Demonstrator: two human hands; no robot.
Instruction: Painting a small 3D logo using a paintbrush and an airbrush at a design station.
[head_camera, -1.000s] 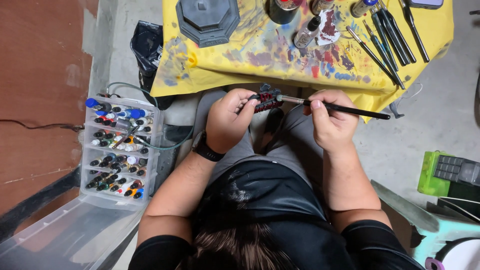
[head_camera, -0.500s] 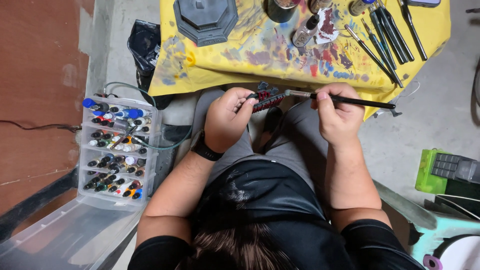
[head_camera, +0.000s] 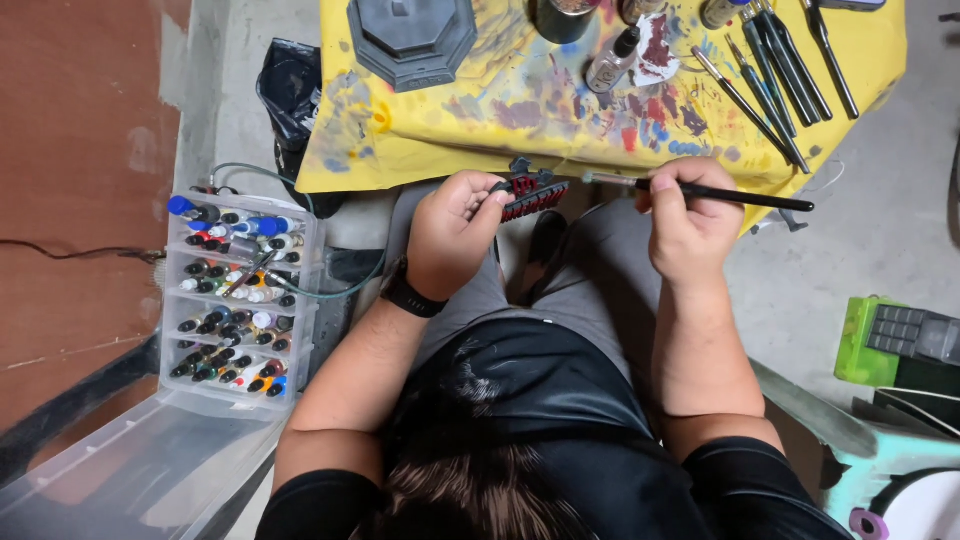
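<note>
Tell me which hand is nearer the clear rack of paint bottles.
Left. The left hand holds the small red part, closer to the paint rack; the right hand, holding the brush, is farther away.

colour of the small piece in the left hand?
Red and black: the small piece, pinched in the left hand, shows best in the head view.

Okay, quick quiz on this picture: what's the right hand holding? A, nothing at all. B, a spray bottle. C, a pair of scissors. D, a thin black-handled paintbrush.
D: the right hand grips a thin paintbrush with a black handle, its tip pointing toward the small red and black piece pinched in the left hand.
</note>
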